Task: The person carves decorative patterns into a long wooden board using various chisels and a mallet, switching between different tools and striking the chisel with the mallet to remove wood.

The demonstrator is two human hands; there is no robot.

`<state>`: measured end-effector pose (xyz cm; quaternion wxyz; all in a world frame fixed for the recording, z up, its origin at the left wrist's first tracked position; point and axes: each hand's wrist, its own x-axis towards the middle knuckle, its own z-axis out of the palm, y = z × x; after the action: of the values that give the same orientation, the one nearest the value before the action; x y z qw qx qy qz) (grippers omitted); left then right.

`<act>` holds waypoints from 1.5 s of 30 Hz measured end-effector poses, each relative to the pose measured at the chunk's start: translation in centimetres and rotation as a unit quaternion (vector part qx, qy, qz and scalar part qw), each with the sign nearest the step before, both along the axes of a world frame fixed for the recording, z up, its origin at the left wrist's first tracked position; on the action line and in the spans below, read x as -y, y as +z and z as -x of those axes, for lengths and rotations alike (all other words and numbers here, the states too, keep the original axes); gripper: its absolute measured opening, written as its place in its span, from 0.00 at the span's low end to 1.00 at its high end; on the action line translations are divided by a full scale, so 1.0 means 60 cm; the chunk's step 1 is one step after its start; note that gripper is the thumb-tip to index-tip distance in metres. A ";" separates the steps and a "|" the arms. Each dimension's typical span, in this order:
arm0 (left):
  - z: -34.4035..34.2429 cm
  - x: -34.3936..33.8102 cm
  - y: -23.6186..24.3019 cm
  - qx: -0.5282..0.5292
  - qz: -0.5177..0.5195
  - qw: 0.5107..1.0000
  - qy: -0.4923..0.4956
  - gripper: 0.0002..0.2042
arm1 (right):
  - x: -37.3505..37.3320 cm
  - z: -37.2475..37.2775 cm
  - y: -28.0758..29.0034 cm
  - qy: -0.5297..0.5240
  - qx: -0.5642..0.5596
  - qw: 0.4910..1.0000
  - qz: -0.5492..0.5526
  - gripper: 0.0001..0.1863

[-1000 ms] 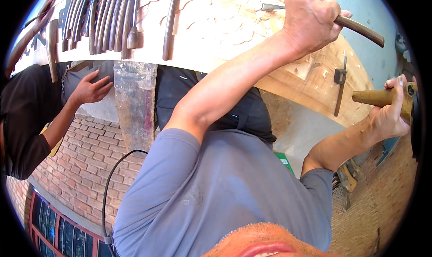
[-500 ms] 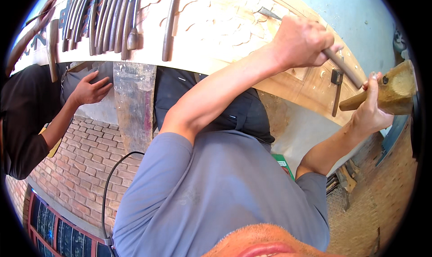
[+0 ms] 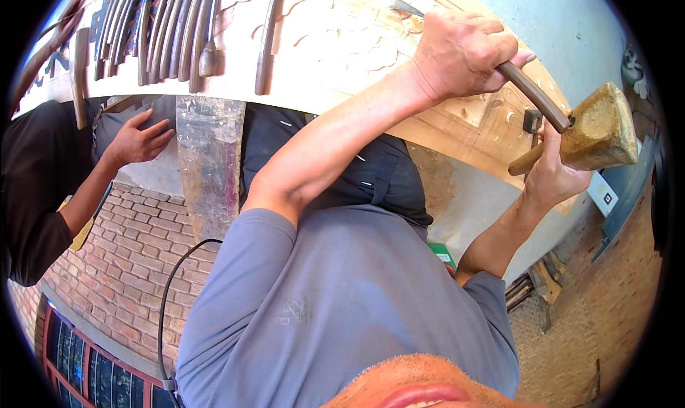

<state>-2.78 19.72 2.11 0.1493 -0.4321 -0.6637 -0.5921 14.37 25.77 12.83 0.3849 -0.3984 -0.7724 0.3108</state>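
My left hand (image 3: 467, 54) is closed around a carving chisel (image 3: 531, 94). Its steel blade points to the far left, over the carved wooden panel (image 3: 335, 47), and its brown handle slants down to the right. In my right hand (image 3: 556, 176) is a wooden mallet (image 3: 599, 129), gripped by its short handle. The mallet head is at the butt end of the chisel handle and looks to be touching it. Shallow curved outlines and raised shapes cover the pale panel. My left hand hides the middle of the chisel.
A row of chisels (image 3: 171, 37) lies on the panel's left part, with one chisel (image 3: 268, 40) apart from it. A black-headed hammer (image 3: 532, 122) lies near my right hand. At left is another person's open hand (image 3: 143, 138). A worn post (image 3: 208, 169) stands below the panel.
The mallet has moved left, up against the end of the chisel handle. My left hand and the chisel have shifted slightly left.
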 end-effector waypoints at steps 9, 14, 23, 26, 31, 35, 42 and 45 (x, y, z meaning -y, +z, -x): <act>0.004 0.000 0.000 0.014 0.005 1.000 -0.009 0.20 | 0.001 0.003 0.003 -0.003 0.041 0.999 0.016 0.15; 0.004 -0.002 0.005 0.026 0.001 0.999 -0.021 0.20 | -0.005 -0.002 -0.002 -0.006 0.053 0.998 0.017 0.17; -0.003 -0.003 0.000 0.007 -0.005 1.000 0.001 0.20 | -0.003 -0.003 -0.004 -0.007 0.054 0.998 0.018 0.17; 0.001 -0.005 0.006 0.010 0.011 1.000 0.009 0.21 | -0.002 -0.003 -0.009 -0.019 0.035 0.998 0.058 0.16; 0.018 -0.038 0.024 0.068 0.050 0.996 0.043 0.19 | -0.003 -0.006 -0.005 -0.023 0.053 0.998 0.022 0.14; 0.023 -0.028 0.020 0.084 0.035 0.995 0.051 0.20 | 0.002 0.000 -0.010 -0.014 0.048 0.999 0.021 0.13; 0.040 -0.019 0.030 0.108 -0.030 0.993 0.043 0.21 | -0.005 -0.005 0.019 0.007 0.064 0.998 -0.008 0.17; 0.054 0.004 0.041 0.137 -0.046 0.989 0.007 0.19 | -0.039 0.010 0.081 0.023 0.029 0.989 -0.140 0.15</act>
<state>-6.02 19.47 4.55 0.0811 -0.3349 -0.6528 -0.6746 13.74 28.11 17.69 0.4069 -0.3314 -0.8283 0.1964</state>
